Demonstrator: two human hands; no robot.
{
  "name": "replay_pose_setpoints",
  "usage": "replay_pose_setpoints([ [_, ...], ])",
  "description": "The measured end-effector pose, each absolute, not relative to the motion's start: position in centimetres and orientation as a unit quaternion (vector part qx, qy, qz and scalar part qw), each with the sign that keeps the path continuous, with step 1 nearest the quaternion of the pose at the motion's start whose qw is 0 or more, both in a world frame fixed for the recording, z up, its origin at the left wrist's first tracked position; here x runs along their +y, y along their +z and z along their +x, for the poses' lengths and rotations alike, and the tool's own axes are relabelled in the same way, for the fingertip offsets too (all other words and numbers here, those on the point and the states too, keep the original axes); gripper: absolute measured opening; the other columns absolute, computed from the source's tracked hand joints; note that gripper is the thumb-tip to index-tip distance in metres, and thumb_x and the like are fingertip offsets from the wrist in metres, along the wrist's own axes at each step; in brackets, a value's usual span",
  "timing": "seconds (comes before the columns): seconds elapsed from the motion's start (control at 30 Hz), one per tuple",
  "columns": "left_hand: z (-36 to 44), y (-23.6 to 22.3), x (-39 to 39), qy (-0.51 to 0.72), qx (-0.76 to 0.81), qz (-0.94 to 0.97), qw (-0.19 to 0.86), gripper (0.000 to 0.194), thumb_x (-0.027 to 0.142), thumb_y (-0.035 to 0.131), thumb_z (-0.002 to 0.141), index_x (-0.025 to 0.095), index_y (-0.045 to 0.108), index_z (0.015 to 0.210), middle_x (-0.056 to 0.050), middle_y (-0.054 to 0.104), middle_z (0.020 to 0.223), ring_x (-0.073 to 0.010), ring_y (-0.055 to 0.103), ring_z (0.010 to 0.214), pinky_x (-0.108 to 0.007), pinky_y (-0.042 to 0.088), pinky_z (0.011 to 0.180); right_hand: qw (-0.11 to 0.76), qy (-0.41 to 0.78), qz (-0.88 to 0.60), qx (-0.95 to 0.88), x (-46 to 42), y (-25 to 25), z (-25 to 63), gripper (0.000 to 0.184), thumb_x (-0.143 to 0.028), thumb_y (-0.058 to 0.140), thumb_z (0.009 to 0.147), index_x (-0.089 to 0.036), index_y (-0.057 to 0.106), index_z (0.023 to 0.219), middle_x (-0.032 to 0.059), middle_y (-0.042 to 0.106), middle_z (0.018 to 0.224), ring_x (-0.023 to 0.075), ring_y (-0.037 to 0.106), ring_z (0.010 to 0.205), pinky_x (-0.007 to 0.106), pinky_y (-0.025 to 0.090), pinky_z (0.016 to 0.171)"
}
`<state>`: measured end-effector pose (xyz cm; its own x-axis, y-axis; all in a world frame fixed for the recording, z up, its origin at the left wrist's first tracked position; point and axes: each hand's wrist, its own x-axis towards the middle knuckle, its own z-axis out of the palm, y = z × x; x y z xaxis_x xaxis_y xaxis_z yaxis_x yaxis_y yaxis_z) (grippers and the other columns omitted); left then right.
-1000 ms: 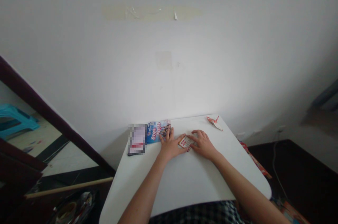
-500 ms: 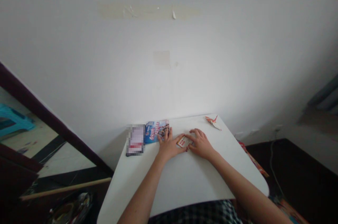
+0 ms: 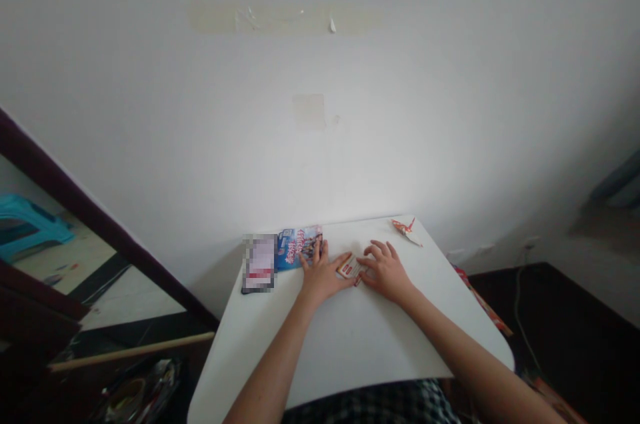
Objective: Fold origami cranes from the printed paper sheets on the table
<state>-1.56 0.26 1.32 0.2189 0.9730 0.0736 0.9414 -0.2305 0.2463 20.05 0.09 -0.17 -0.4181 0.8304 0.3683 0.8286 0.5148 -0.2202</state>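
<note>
White-and-red folded paper point(image 3: 347, 268) lies on the bench point(image 3: 350, 351) between both hands, toward the wall side. It sits askew: far-left edge slants from near the left thumb up toward the wall, one corner pointing that way. Red printed patches on the left part. Long axis can't be told, right fingers cover that end.

Left hand point(image 3: 321, 279) spread wide, thumb and index touching the paper's left side, other fingertips reaching over the flyer's edge. Right hand point(image 3: 390, 275) half-curled, index and thumb at the paper's right side; can't tell if they pinch it.

Blue printed flyer point(image 3: 289, 252) just left of the left hand, pixelated dark-edged rectangle point(image 3: 259, 264) beside it. Red-and-white folded paper figure point(image 3: 405, 231) at far right corner, well apart from the hands. Pale wall point(image 3: 425, 111) behind; turquoise plastic object point(image 3: 37, 224) far left.
</note>
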Motion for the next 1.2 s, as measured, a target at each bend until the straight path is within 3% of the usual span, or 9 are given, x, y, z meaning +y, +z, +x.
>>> replay_pose_setpoints([
  [0.2, -1.6, 1.5, 0.1, 0.105, 0.612, 0.780, 0.075, 0.078, 0.086, 0.055, 0.070, 0.055, 0.048, 0.141, -0.004, 0.025, 0.168, -0.0453, 0.003, 0.155, -0.082, -0.005, 0.110, 0.240, -0.021, -0.506, -0.828, -0.1, 0.3, 20.3, 0.015, -0.039, 0.072, 0.085, -0.028, 0.077, 0.093, 0.0089, 0.065, 0.109, 0.0323, 0.047, 0.128, 0.063, 0.025, 0.118],
  [0.47, -1.5, 1.5, 0.1, 0.081, 0.619, 0.777, 0.080, 0.083, 0.089, 0.049, 0.071, 0.053, 0.044, 0.145, -0.004, 0.019, 0.170, -0.0444, -0.001, 0.155, -0.081, -0.005, 0.110, 0.242, -0.018, -0.533, -0.811, -0.4, 0.7, 20.5, 0.020, -0.045, 0.075, 0.083, -0.025, 0.075, 0.079, 0.0078, 0.065, 0.103, 0.0291, 0.052, 0.118, 0.060, 0.024, 0.118],
  [0.6, -1.5, 1.6, 0.0, 0.062, 0.624, 0.775, 0.073, 0.085, 0.090, 0.048, 0.070, 0.052, 0.042, 0.146, -0.003, 0.017, 0.170, -0.0444, -0.002, 0.155, -0.081, -0.004, 0.111, 0.258, 0.010, -0.562, -0.786, 0.0, 0.0, 20.8, 0.022, -0.046, 0.078, 0.080, -0.024, 0.075, 0.076, 0.0063, 0.064, 0.099, 0.0260, 0.055, 0.110, 0.050, 0.036, 0.110],
  [0.7, -1.5, 1.7, 0.1, 0.065, 0.621, 0.777, 0.080, 0.084, 0.089, 0.051, 0.070, 0.054, 0.041, 0.146, -0.002, 0.017, 0.170, -0.0439, -0.002, 0.155, -0.080, -0.002, 0.112, 0.266, 0.045, -0.564, -0.780, 0.8, -1.0, 21.2, 0.020, -0.044, 0.079, 0.080, -0.024, 0.075, 0.080, 0.0071, 0.064, 0.101, 0.0254, 0.055, 0.110, 0.041, 0.043, 0.101],
  [0.93, -1.5, 1.8, 0.3, 0.066, 0.622, 0.774, 0.093, 0.083, 0.086, 0.055, 0.070, 0.054, 0.042, 0.145, -0.001, 0.016, 0.170, -0.0444, -0.001, 0.155, -0.080, -0.001, 0.112, 0.269, 0.058, -0.570, -0.774, 1.4, -1.3, 20.9, 0.043, -0.041, 0.078, 0.079, -0.031, 0.069, 0.120, 0.0084, 0.060, 0.125, 0.0281, 0.051, 0.120, 0.046, 0.041, 0.106],
  [1.03, -1.5, 1.8, 0.3, 0.065, 0.627, 0.771, 0.094, 0.085, 0.086, 0.056, 0.069, 0.052, 0.043, 0.146, -0.002, 0.016, 0.170, -0.0445, 0.000, 0.155, -0.079, -0.001, 0.113, 0.248, 0.042, -0.541, -0.802, 1.0, -0.7, 20.4, 0.039, -0.039, 0.069, 0.088, -0.035, 0.067, 0.126, 0.0078, 0.058, 0.132, 0.0280, 0.047, 0.126, 0.049, 0.036, 0.111],
  [1.2, -1.7, 1.6, 0.4, 0.072, 0.621, 0.774, 0.103, 0.084, 0.085, 0.058, 0.069, 0.053, 0.043, 0.145, -0.003, 0.017, 0.170, -0.0433, 0.000, 0.156, -0.079, -0.004, 0.112, 0.188, 0.027, -0.545, -0.817, 0.5, -0.3, 19.9, 0.038, -0.050, 0.055, 0.096, -0.046, 0.061, 0.133, 0.0061, 0.053, 0.141, 0.0299, 0.040, 0.134, 0.058, 0.025, 0.117],
])
